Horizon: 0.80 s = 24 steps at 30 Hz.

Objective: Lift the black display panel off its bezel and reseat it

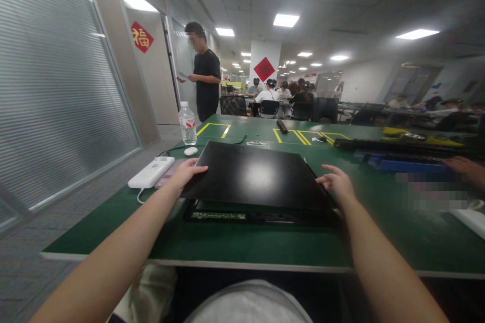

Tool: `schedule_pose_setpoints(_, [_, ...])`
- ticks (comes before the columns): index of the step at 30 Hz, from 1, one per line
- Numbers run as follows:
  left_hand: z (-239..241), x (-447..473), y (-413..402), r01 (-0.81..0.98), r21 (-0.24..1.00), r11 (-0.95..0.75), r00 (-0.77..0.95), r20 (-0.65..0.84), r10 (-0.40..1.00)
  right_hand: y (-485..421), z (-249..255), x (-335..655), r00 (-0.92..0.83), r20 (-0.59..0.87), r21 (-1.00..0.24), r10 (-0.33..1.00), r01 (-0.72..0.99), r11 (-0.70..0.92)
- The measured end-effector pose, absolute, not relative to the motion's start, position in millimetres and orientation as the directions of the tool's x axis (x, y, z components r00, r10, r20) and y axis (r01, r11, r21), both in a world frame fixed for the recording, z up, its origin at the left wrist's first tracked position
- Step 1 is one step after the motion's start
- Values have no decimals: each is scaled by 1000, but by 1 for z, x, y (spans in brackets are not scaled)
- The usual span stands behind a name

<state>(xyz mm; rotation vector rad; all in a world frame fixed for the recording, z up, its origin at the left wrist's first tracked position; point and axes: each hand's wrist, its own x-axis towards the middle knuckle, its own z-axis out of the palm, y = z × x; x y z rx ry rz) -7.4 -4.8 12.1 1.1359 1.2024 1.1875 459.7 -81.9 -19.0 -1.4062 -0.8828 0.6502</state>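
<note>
A flat black panel (253,174), like a laptop's bottom cover, lies tilted over a black laptop base (261,216) on the green table (235,242). My left hand (185,171) grips the panel's left edge, thumb on top. My right hand (337,181) rests at the panel's right edge with fingers spread and slightly curled. Circuit parts show under the panel's raised near edge.
A white power strip (150,172), a white mouse (190,151) and a water bottle (187,123) sit at the left. Another person's hand (464,169) is at the right beside a black and blue device (397,154). A person stands at the back left; several sit beyond.
</note>
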Motion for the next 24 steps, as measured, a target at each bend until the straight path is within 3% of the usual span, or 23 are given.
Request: schedule_pose_setpoints(24, [10,11,-20,16,988,152,31,-153,988,-85,-19,458,611,75,-969,788,230,-86])
